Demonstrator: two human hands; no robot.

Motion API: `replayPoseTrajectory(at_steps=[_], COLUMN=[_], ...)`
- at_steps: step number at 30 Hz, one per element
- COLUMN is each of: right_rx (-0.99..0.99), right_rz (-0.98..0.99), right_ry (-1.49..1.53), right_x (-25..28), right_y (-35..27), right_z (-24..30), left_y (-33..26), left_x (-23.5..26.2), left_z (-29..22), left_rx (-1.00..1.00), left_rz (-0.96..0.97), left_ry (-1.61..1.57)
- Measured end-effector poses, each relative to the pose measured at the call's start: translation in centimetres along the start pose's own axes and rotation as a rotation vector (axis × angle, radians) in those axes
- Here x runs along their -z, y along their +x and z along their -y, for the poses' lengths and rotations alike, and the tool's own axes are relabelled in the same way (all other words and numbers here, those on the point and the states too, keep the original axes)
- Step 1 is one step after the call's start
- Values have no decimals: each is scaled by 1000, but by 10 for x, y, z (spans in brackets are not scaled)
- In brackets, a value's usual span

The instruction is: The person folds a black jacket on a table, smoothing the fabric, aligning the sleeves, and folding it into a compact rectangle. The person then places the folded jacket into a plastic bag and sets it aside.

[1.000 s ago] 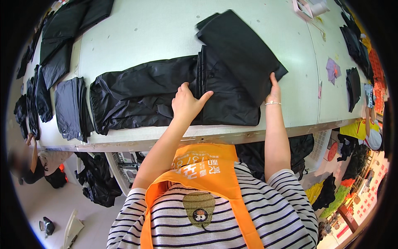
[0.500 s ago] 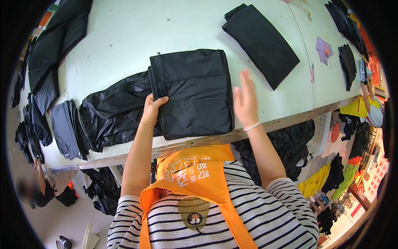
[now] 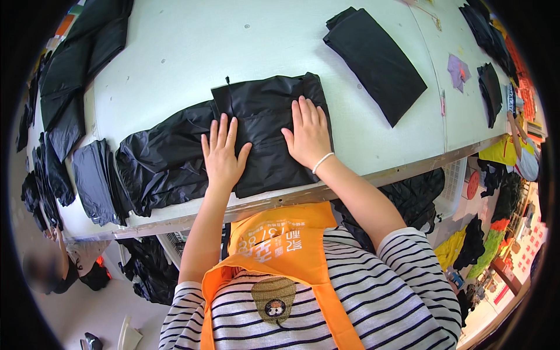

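The left hand (image 3: 224,161) and right hand (image 3: 309,138) lay flat, grasping nothing, on the glossy black folded fabric garment (image 3: 265,163). Its long axis ran along the front edge of the broad pale table (image 3: 186,64), right end nearer the right hand.

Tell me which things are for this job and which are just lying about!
For the job:
- left hand
- right hand
- black cloth under both hands
- table
- probably the folded bundle

Seemingly just lying about:
- purple rag
- thin pink thing
- yellow cloth
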State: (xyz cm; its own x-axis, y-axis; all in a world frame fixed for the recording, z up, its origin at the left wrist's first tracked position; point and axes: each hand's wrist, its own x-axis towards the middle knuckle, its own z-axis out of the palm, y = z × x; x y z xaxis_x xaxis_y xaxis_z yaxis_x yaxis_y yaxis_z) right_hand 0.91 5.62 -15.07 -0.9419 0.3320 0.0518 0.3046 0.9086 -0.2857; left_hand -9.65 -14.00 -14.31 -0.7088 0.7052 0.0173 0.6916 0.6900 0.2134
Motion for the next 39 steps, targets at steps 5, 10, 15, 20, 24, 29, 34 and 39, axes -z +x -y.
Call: replayPoseTrajectory(at_steps=[5,10,15,20,24,29,34,39], right_rx=[7,-241,-959,-1185,-865,-180,66,-167], right_rz=[-129,-449,-705,-399,-500,-490,-393,61], right_ry=[11,698,223,1523,1320,242,476,1520], right_x=[-14,20,30,60,123,220,264,258], right_y=[56,90,22,6,38,87,90,90], right_z=[-39,-69,-281,-310,-258,-104,14,15], left_y=[-1,-2,-2,2,10,9,4,3], left_x=[-22,-26,-19,-1,9,-15,-15,-33], left_z=[5,8,8,9,21,32,40,48], left_rx=[14,59,42,34,-2,16,3,17], left_rz=[23,29,-11,-55,-27,12,0,38], left_ry=[-58,-47,-60,-15,42,-41,-126,-280])
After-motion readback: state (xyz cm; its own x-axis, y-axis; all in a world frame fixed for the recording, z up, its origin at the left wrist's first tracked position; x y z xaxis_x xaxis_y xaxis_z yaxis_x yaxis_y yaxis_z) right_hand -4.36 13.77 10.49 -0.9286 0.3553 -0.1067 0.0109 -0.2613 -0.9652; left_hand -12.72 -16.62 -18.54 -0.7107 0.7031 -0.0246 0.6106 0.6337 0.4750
